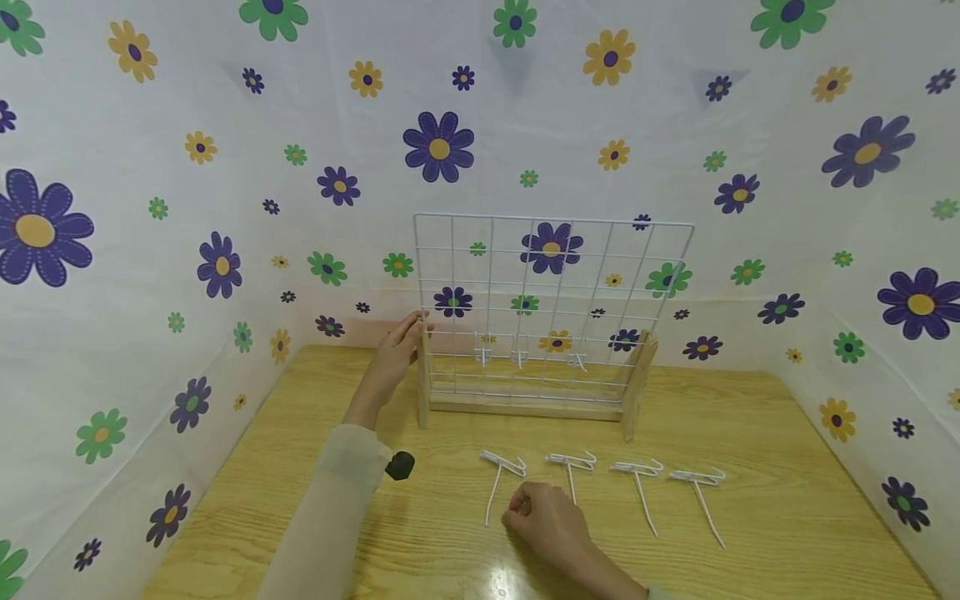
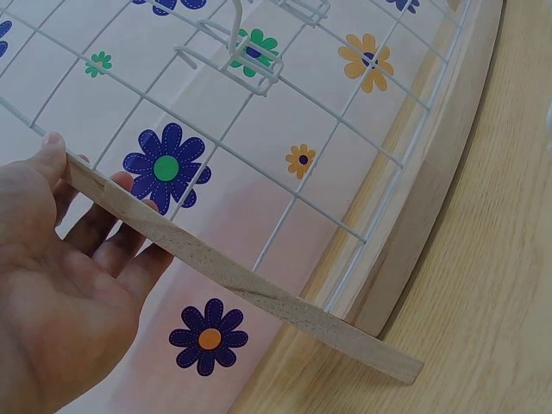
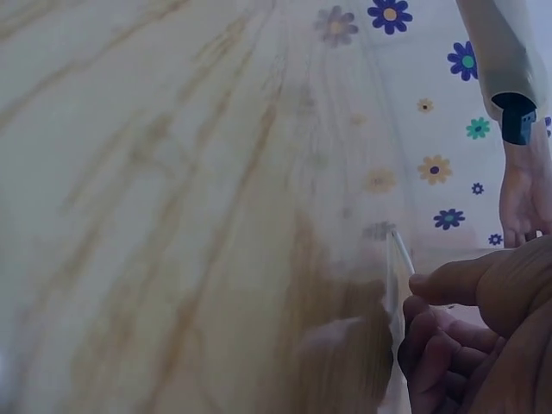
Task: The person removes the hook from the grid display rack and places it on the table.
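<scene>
A white wire grid panel (image 1: 551, 287) stands upright in a wooden frame. My left hand (image 1: 397, 350) holds the left wooden post (image 2: 233, 272), thumb on its near side and fingers behind. Three white wire hooks hang low on the grid, including a left hook (image 1: 483, 354) and a right hook (image 1: 577, 358). My right hand (image 1: 551, 521) is loosely curled low over the table, close to the leftmost loose hook (image 1: 498, 479), and covers the lower end of the second hook (image 1: 570, 467). In the right wrist view, a thin white rod (image 3: 402, 250) shows beside the thumb tip.
Two more loose hooks, a third (image 1: 641, 487) and a fourth (image 1: 701, 496), lie to the right in the same row. The wood-grain table (image 1: 795, 483) is walled by a flower-printed white sheet (image 1: 540, 108). A wooden crossbar (image 1: 525, 406) joins the frame's feet.
</scene>
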`<state>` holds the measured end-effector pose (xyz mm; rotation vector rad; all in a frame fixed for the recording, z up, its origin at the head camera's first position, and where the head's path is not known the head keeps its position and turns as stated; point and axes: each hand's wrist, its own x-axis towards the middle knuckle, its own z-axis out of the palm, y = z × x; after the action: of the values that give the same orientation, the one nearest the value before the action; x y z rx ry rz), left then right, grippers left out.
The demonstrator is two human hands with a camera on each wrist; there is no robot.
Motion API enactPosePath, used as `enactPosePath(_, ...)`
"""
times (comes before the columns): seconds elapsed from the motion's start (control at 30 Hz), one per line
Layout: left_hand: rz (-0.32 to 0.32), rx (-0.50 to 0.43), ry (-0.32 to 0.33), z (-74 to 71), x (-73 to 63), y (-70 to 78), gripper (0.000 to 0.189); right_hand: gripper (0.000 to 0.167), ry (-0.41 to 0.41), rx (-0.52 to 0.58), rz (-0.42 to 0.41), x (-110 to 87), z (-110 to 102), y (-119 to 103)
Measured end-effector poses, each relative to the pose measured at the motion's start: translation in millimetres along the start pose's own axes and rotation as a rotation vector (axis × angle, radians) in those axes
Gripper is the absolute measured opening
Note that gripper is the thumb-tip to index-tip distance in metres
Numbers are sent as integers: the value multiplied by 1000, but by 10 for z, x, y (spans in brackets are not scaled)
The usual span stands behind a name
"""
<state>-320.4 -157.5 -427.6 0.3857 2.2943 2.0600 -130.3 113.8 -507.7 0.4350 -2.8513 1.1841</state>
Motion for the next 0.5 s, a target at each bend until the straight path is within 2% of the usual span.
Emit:
enactPosePath(0.17, -2, 13, 6, 1, -4, 0, 54, 5, 34, -1, 1, 11, -38, 9)
enactPosePath(0.5, -1, 6, 11, 8, -14, 9, 53, 10, 61, 23, -3, 87, -212, 14)
